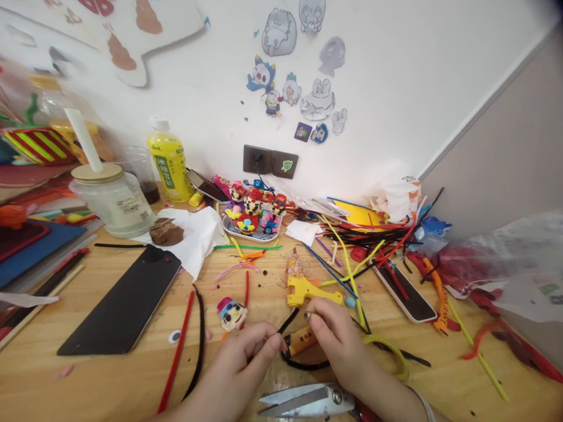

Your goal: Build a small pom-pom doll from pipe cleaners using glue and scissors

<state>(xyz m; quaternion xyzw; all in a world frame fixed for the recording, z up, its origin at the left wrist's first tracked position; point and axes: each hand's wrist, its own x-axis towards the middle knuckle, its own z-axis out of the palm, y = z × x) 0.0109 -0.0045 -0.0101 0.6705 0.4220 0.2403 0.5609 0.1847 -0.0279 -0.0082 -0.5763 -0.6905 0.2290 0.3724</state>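
Observation:
My left hand (250,357) is closed, thumb and forefinger pinched beside a thin black strand (289,321); whatever lies in the pinch is too small to name. Opposite it, my right hand (338,343) pinches a small dark tip (307,316) that I cannot make out. Between the hands lies an orange-tan piece with black marks (302,340), partly covered by my right fingers. Just beyond is a yellow glue gun (310,291). Silver scissors (303,401) rest below my hands. A small doll head with a pink and blue cap (232,314) lies by my left hand.
Red (178,346) and black pipe cleaners (200,346) lie left, near a black phone or tablet (123,302). A tray (259,236) holds several small figures. Behind are a jar (114,202) and yellow bottle (169,161). Another phone (407,293) and a pipe-cleaner pile (365,235) are right.

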